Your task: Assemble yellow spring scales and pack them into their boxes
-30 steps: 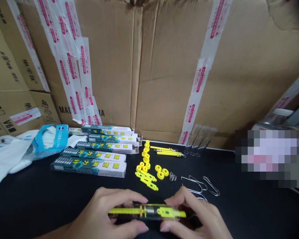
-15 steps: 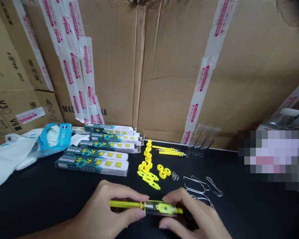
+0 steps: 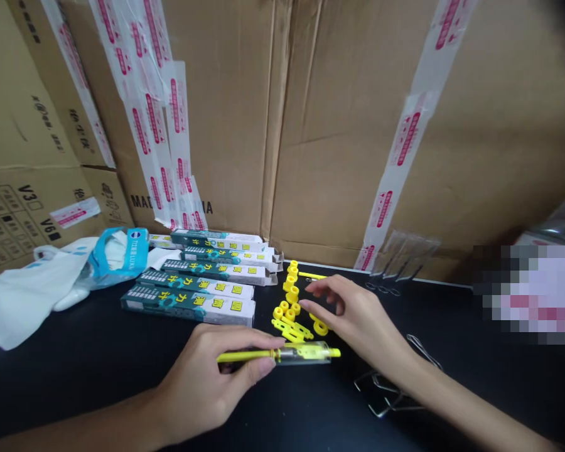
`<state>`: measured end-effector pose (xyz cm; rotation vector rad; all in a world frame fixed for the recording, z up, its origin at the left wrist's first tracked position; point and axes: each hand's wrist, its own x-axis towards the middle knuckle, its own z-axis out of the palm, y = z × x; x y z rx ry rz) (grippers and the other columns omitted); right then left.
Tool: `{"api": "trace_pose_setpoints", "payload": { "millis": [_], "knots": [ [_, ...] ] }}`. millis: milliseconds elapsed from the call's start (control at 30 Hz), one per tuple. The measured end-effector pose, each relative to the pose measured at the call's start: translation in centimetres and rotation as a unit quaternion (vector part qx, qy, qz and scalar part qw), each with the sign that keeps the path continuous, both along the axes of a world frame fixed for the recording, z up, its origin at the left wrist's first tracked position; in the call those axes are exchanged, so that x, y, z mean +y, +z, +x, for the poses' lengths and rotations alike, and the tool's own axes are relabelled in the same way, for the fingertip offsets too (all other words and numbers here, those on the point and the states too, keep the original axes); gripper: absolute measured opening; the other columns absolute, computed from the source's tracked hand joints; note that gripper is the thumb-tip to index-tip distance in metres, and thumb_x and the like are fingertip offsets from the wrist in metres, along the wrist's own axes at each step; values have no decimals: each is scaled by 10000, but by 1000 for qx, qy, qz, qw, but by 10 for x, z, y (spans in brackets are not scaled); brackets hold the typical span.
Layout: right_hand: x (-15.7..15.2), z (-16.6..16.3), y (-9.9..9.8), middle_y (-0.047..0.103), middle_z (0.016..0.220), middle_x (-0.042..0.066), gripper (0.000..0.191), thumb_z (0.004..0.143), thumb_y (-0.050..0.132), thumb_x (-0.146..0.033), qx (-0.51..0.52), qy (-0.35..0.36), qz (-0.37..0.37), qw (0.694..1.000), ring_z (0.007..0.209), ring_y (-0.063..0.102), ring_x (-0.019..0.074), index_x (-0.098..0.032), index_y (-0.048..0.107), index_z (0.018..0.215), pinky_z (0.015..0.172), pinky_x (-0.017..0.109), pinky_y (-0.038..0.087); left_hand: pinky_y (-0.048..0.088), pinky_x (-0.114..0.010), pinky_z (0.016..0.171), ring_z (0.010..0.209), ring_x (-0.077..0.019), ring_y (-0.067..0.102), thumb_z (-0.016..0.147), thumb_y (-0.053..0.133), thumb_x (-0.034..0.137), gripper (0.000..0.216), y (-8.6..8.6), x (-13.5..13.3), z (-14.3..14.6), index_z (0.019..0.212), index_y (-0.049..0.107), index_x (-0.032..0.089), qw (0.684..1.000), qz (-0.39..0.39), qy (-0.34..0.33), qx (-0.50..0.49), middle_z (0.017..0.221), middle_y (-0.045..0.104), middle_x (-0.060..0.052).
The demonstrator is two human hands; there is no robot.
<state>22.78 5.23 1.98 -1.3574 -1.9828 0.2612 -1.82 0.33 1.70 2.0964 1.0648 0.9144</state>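
My left hand pinches a spring scale with a clear tube and a yellow rod, held level above the black table. The rod end lies under my palm and the tube sticks out to the right. My right hand is off the scale, its fingers apart and curved over small yellow parts. Near its fingertips stand yellow caps. Yellow rings lie partly hidden under the hand. Flat yellow plates lie just behind the scale. A yellow rod shows past the right fingers.
Long printed boxes lie in a row at left, beside a blue-and-white plastic packet. Bent metal wire hooks lie by my right forearm. Clear strips lean at the back against a cardboard wall.
My right hand has let go of the scale's tube and moved up and away to the yellow parts. My left hand still holds the scale. The view has shifted slightly.
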Motion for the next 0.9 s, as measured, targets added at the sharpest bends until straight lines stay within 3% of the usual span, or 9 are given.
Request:
{"api": "trace_pose_setpoints", "payload": {
  "millis": [100, 267, 467, 600, 700, 800, 900],
  "knots": [
    [19, -10, -8, 739, 854, 65, 225, 794, 751, -394, 4, -6, -15, 1000, 775, 668, 252, -206, 719, 912, 715, 377, 511, 599, -321, 734, 711, -208, 734, 924, 635, 328, 226, 4, 4, -2, 1058, 786, 225, 1000, 4, -7, 8, 914, 798, -54],
    [26, -15, -13, 738, 745, 43, 189, 822, 705, -407, 51, -7, -32, 998, 674, 679, 232, -219, 704, 815, 662, 364, 523, 597, -324, 760, 776, -224, 737, 897, 669, 330, 213, 5, 8, -5, 1036, 796, 230, 1000, 0, -2, -3, 914, 801, -47],
    [-3, 2, -6, 735, 1080, 118, 239, 940, 561, -469, 177, 18, -14, 984, 974, 722, 240, -242, 504, 892, 839, 379, 585, 610, -343, 769, 559, -171, 688, 891, 670, 389, 220, -1, 10, -7, 1009, 807, 265, 999, -17, 32, -10, 742, 779, -14],
    [-39, 15, -13, 719, 1011, 79, 188, 928, 625, -412, 187, 32, -28, 981, 962, 707, 220, -245, 541, 957, 843, 326, 585, 614, -337, 807, 718, -214, 750, 862, 708, 383, 209, -5, 12, -7, 1004, 809, 267, 997, -35, 55, -31, 831, 805, -25],
    [-59, 23, -21, 704, 909, 44, 182, 913, 646, -416, 145, -1, -10, 989, 822, 699, 201, -253, 590, 972, 717, 268, 582, 617, -340, 828, 890, -257, 760, 841, 732, 334, 184, -4, 13, -6, 987, 812, 256, 997, -35, 46, -56, 973, 806, -40],
    [-65, 27, -26, 695, 886, 27, 185, 894, 667, -428, 139, -22, 1, 990, 776, 692, 196, -264, 623, 968, 662, 244, 567, 602, -369, 893, 942, -262, 756, 823, 749, 276, 165, -1, 13, -4, 973, 814, 247, 997, -22, 30, -72, 1000, 802, -44],
    [-62, 28, -31, 678, 914, 24, 170, 894, 672, -413, 179, -18, 3, 984, 828, 692, 202, -274, 621, 978, 718, 251, 577, 593, -371, 920, 954, -252, 755, 801, 772, 237, 159, 0, 13, -4, 954, 815, 243, 997, -12, 7, -76, 993, 802, -44]
  ]
}}
